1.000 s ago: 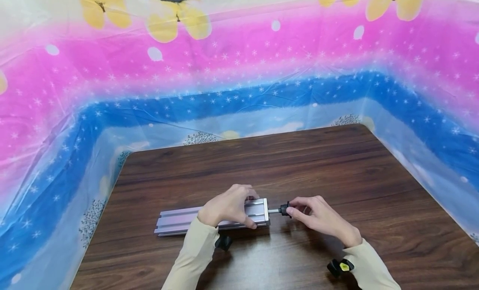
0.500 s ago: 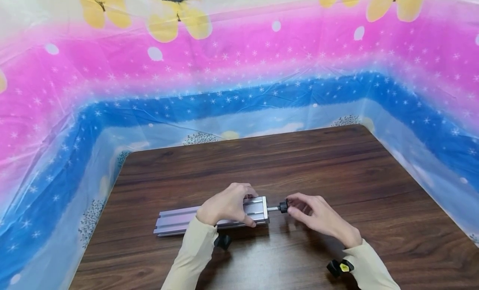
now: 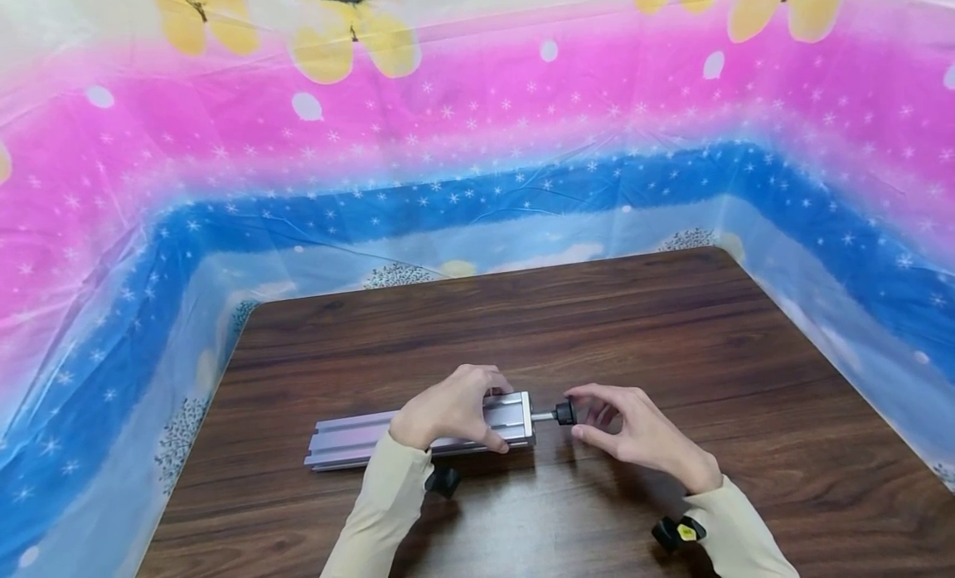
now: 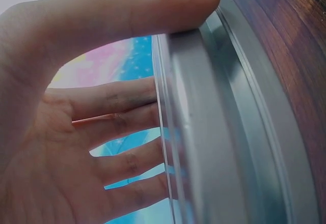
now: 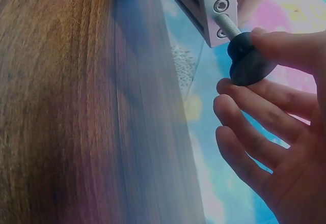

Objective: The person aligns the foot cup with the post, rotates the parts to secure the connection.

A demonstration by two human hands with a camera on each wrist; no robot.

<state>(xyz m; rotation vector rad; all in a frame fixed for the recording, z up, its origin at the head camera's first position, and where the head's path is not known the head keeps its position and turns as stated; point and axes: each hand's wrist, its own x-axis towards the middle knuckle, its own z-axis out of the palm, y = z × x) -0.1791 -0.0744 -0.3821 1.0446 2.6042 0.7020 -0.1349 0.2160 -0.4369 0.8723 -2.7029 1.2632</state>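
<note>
A silver slotted aluminium profile [image 3: 351, 439] lies lengthwise on the table. My left hand [image 3: 451, 412] grips it near its right end, thumb on the near side and fingers over the far side; the left wrist view shows the thumb [image 4: 193, 5] on the profile's edge. From the end plate [image 5: 220, 15] sticks out the threaded rod of a levelling foot [image 5: 249, 63] with a black round base. My right hand [image 3: 642, 429] has its thumb and index finger on opposite sides of that base, the other fingers loosely bent below it in the right wrist view.
The dark wood-grain table [image 3: 597, 329] carries the profile. Behind it and at both sides hangs a pink and blue printed cloth [image 3: 477, 147]. Black wrist cameras [image 3: 677, 531] are strapped at both cuffs.
My right thumb and index finger have spread wider around the black base. The profile and levelling foot have shifted very slightly left, with the left hand keeping its grip.
</note>
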